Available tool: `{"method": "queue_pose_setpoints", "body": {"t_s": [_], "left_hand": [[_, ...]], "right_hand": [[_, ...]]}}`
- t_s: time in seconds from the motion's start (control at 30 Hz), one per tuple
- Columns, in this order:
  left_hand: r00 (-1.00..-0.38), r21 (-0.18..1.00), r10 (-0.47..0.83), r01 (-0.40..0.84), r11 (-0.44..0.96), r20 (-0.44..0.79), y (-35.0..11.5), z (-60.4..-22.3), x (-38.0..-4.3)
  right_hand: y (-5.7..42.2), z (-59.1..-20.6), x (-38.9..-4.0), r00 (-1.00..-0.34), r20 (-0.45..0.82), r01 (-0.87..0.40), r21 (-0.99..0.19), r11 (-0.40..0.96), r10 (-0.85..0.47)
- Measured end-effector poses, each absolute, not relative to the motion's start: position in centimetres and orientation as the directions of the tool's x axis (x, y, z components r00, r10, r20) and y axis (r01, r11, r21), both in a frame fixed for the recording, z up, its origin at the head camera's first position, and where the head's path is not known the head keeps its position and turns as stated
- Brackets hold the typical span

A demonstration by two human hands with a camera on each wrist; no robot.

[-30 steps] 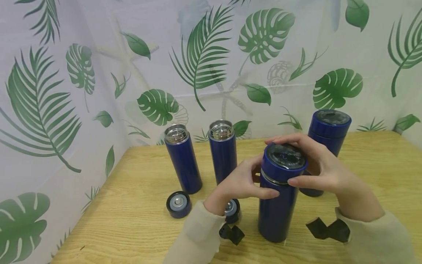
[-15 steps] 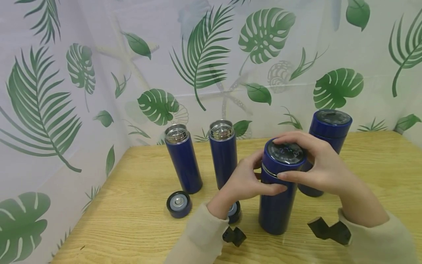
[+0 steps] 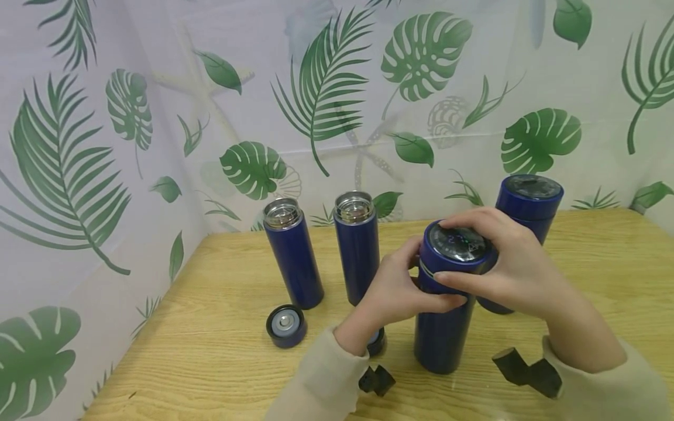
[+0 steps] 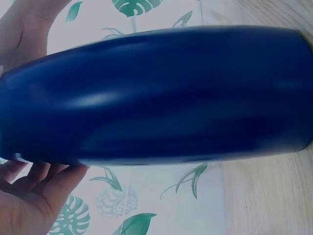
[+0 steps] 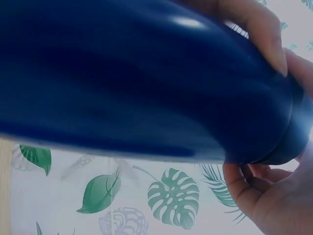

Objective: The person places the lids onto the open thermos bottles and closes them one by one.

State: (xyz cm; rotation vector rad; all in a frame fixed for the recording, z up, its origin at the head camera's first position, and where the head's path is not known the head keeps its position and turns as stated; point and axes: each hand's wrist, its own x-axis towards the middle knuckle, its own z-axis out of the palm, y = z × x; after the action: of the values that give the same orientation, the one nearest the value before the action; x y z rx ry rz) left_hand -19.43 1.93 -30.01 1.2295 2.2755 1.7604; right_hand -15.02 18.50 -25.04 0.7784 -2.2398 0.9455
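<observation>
In the head view my left hand (image 3: 395,286) grips the upper body of a blue thermos bottle (image 3: 442,342), thumb across the near side. My right hand (image 3: 513,266) holds its lid (image 3: 458,242) by the rim, the thumb low on the front and the fingers over the far edge. A thin silver line shows between lid and body. Lit digits glow on the lid's black glossy top. The bottle stands upright in front of me. Its smooth blue wall (image 4: 171,93) fills much of the left wrist view, and the same wall (image 5: 146,88) spans the right wrist view.
Two lidless blue thermos bottles (image 3: 295,257) (image 3: 357,251) stand at the back of the wooden table (image 3: 200,351). A loose lid (image 3: 286,325) lies upturned; another lid (image 3: 377,344) is mostly behind my left wrist. One capped bottle (image 3: 529,202) stands behind my right hand.
The held bottle has shifted slightly away from me, and the silver gap under its lid has narrowed. My right hand has turned, its thumb moving left. Digits have lit up on the lid.
</observation>
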Motion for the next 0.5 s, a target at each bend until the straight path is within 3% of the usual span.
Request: {"method": "queue_pose_setpoints", "body": {"t_s": [0.3,0.5], "left_hand": [[-0.752,0.825,0.512,0.548,0.135,0.416,2.0,-29.3,-18.7],[-0.740,0.799,0.510,0.581,0.158,0.437,2.4,-29.8,-19.1]], "right_hand": [[17.9,-25.0,-14.8,-0.710,0.670,-0.621,-0.451,0.642,-0.217],[17.2,-25.0,-14.5,-0.777,0.605,-0.530,-0.481,0.699,-0.172]]}}
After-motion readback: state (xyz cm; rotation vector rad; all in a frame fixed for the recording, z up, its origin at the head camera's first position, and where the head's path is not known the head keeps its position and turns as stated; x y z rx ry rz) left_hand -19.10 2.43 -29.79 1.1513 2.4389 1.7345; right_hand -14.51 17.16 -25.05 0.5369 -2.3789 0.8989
